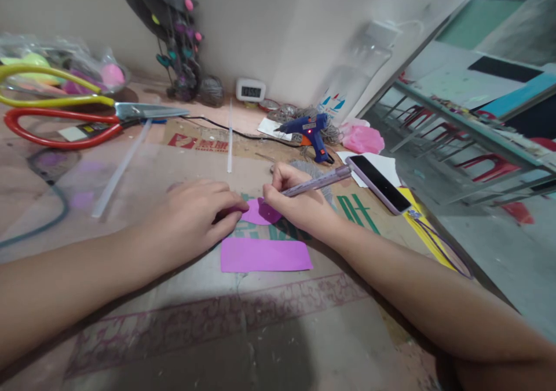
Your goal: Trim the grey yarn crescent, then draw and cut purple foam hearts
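My right hand (299, 200) is closed round a slim purple pen (321, 181), its rear end slanting up to the right. The pen's tip is hidden behind the fingers, over a small purple piece (259, 212) of paper or thin foam with a curved lower edge. At the piece's left end, my left hand (204, 211) holds it with thumb and fingers close together. Just below both hands a purple rectangular strip (266, 255) of the same material lies flat on the cardboard-covered table (217, 333).
Large scissors (147, 110) with yellow and red handles lie at the left, near a clear stick (124, 171). A blue glue gun (310, 127) with a lit red light stands behind my right hand. A phone (379, 183), a small clock (251, 90) and pink plastic (362, 138) are around.
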`<state>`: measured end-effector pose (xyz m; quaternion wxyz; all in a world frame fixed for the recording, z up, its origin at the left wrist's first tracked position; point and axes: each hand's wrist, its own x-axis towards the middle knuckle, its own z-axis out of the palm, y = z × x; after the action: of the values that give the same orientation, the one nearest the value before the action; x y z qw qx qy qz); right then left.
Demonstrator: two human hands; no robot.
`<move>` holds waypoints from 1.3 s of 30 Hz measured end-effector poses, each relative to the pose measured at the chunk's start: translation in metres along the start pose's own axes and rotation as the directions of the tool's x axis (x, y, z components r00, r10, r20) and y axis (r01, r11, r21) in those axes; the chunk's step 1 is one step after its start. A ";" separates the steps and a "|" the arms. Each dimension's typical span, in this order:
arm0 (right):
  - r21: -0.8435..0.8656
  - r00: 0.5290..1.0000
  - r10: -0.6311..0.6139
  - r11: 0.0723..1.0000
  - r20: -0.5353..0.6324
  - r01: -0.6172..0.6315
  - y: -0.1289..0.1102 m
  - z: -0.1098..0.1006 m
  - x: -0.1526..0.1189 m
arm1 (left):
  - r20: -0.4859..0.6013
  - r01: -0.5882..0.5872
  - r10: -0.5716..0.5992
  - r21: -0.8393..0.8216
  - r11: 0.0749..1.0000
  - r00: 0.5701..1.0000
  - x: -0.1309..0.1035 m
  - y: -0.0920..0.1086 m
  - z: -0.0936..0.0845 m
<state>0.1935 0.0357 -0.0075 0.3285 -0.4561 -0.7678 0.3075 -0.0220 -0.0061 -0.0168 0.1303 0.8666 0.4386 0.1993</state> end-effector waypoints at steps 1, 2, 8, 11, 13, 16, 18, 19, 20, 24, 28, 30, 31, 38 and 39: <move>-0.005 1.000 0.002 1.000 0.002 -0.002 0.000 0.000 0.000 | 0.002 0.004 -0.004 0.000 1.000 1.000 0.000 0.000 0.000; -0.011 1.000 0.005 1.000 0.005 -0.004 0.000 0.000 0.000 | 0.006 0.009 -0.009 0.000 1.000 1.000 0.000 0.001 0.000; -0.012 1.000 0.016 1.000 0.025 -0.015 0.001 0.001 0.000 | 0.028 0.040 -0.041 0.006 0.999 0.999 0.001 0.002 -0.002; -0.016 0.999 0.021 1.000 0.032 -0.020 0.000 0.002 0.000 | 0.029 0.041 -0.041 0.010 0.999 0.999 0.002 0.001 -0.001; -0.017 0.999 0.026 1.000 0.035 -0.025 0.000 0.002 0.000 | 0.022 0.028 -0.028 0.016 0.999 0.999 0.002 0.001 0.000; -0.037 0.999 0.017 0.999 0.031 -0.016 0.000 0.002 0.000 | 0.018 0.021 -0.022 0.023 1.000 1.000 0.001 0.001 0.000; -0.044 0.999 0.015 0.999 0.035 -0.014 0.000 0.001 0.000 | 0.011 0.020 -0.021 0.020 1.000 1.000 0.001 0.001 0.000; -0.041 0.999 0.014 0.999 0.036 -0.012 0.000 0.002 0.001 | 0.009 0.019 -0.019 0.017 1.000 1.000 0.001 0.001 0.000; -0.035 0.999 0.013 0.999 0.037 -0.012 0.001 0.002 0.001 | 0.008 0.019 -0.019 0.014 1.000 1.000 0.001 0.001 0.000; 0.002 0.999 0.022 1.000 0.043 -0.023 0.002 0.004 0.000 | 0.014 0.024 -0.024 0.022 0.999 1.000 0.001 0.002 0.000; 0.005 0.996 0.064 0.998 0.064 -0.065 0.001 0.004 -0.001 | 0.001 0.018 -0.018 0.024 1.000 1.000 0.001 0.002 0.001; 0.004 0.995 0.078 0.997 0.061 -0.078 0.000 0.004 -0.001 | -0.004 0.020 -0.019 0.027 0.999 1.000 0.001 0.002 0.002; 0.007 0.994 0.084 0.996 0.063 -0.085 -0.001 0.004 -0.001 | -0.001 0.022 -0.022 0.030 0.999 1.000 0.000 0.001 0.002; 0.098 0.982 0.135 0.984 0.133 -0.148 -0.004 0.004 -0.002 | 0.002 0.011 -0.011 0.041 0.999 1.000 0.000 0.000 0.002; 0.092 0.980 0.142 0.984 0.139 -0.155 -0.004 0.004 -0.002 | 0.002 0.009 -0.009 0.042 0.999 1.000 0.001 0.000 0.002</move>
<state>0.1895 0.0320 -0.0071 0.2762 -0.4735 -0.7347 0.3998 -0.0208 -0.0056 -0.0189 0.1135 0.8674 0.4463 0.1885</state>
